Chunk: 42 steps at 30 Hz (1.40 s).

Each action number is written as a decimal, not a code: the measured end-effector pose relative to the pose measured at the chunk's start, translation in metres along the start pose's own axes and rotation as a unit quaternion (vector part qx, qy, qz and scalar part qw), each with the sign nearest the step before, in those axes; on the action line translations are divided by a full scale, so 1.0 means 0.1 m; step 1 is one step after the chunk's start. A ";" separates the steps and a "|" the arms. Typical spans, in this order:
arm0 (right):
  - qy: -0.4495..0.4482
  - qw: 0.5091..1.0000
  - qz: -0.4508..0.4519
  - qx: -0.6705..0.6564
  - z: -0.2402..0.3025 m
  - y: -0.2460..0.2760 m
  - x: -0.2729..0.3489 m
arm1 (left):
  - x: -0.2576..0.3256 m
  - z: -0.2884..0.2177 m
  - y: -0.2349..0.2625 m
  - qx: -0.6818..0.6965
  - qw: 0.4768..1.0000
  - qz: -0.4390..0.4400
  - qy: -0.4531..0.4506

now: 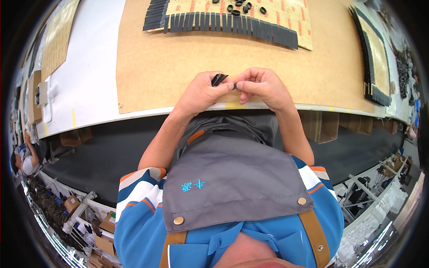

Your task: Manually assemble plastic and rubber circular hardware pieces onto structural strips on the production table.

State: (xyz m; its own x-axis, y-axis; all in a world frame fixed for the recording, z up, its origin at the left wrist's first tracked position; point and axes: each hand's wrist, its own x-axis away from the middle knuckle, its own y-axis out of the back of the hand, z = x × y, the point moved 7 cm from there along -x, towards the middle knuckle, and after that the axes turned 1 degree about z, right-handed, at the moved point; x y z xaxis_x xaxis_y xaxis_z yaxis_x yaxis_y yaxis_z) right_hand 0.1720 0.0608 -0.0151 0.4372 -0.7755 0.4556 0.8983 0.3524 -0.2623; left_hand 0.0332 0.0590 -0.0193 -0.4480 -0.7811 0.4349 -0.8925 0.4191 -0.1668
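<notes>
Currently: both hands join a black strap piece and a small ring at the table's near edge.

Left hand (202, 93) pinches the short black strap (219, 79) between thumb and forefinger, remaining fingers curled. Right hand (263, 87) has its fingertips pressed together on a small black ring (235, 85), which touches the strap end. Both items are held just above the brown cardboard sheet (178, 67). Judged progress: a long row of black strap pieces (232, 23) lies along the far sheet, with loose black rings (237, 8) beyond it and another row of strap pieces (371, 62) at the right; whether these are finished or waiting cannot be told.
</notes>
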 end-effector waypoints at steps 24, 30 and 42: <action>0.006 1.000 0.026 -0.014 0.08 0.05 -0.01 | -0.06 0.00 0.03 -0.051 0.997 -0.060 -0.021; 0.031 0.999 0.004 -0.036 -0.01 0.07 -0.05 | -0.06 -0.01 0.04 -0.056 0.996 -0.070 -0.015; 0.036 0.999 -0.002 -0.021 -0.01 0.08 -0.07 | -0.07 0.02 0.04 -0.063 0.995 -0.074 -0.018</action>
State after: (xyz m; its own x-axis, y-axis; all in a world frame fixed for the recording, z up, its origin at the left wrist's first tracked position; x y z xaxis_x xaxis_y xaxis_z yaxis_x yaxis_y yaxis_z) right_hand 0.1758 0.0683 -0.0211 0.4277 -0.8134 0.3943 0.8970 0.3279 -0.2966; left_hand 0.0328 0.0651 -0.0243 -0.3150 -0.8543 0.4134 -0.9365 0.3505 0.0106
